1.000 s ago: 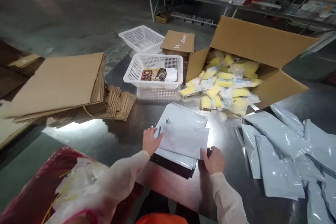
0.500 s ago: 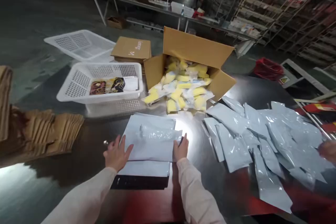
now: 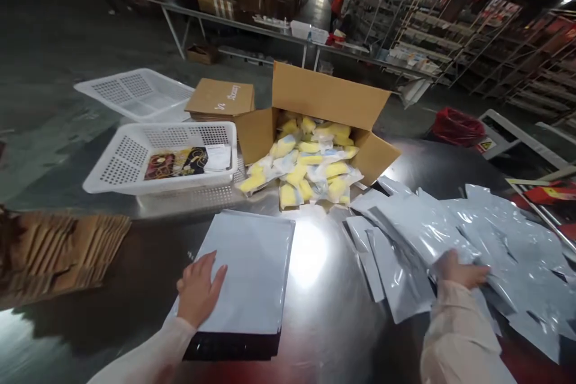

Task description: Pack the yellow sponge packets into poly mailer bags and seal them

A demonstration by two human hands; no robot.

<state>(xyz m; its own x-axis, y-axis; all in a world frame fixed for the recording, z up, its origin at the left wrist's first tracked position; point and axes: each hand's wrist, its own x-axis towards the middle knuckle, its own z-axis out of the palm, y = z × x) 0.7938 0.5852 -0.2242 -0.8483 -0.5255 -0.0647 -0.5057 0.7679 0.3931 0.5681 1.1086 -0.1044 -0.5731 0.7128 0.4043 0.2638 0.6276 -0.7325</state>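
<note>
My left hand [image 3: 200, 291] lies with fingers spread on the left side of a stack of flat grey mailing bags [image 3: 252, 270], black showing along its front edge. Over to the right, my right hand [image 3: 461, 270] grips the near end of a filled grey mailing bag [image 3: 420, 222] on top of a heap; some of its fingers are blurred or hidden. Other filled mailing bags [image 3: 522, 246] lie spread around and under it, glossy and overlapping.
An open carton [image 3: 330, 93] spills yellow, clear-wrapped packets [image 3: 310, 159] behind the stack. White baskets [image 3: 121, 159] and flat cardboard [image 3: 222, 96] stand at left. Folded brown cardboard pieces [image 3: 58, 246] lie near left. A red-lined bin [image 3: 459, 126] stands beyond the table at right.
My right hand has carried the filled bag from the stack rightward onto the heap. My left hand stays on the stack. Another person's hand at the right edge has left the view.
</note>
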